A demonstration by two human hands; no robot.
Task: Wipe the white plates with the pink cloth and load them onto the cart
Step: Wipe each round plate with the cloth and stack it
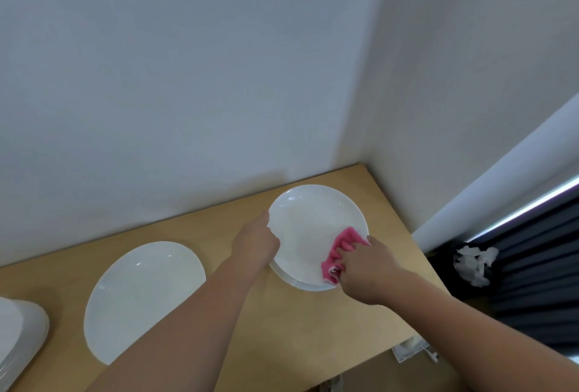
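Note:
A short stack of white plates (308,229) sits on the wooden table near the wall corner. My left hand (255,239) grips the left rim of the top plate. My right hand (368,266) is shut on a crumpled pink cloth (341,249) and presses it on the plate's right side. A single white plate (141,297) lies flat further left. Another stack of white plates (18,332) is cut off at the left edge. No cart is in view.
The wooden table (313,329) butts against white walls at the back and right. Beyond its right edge hang dark curtains (539,282), with a dark bin holding crumpled white plastic (473,263). A small white object (413,351) lies on the floor below the table.

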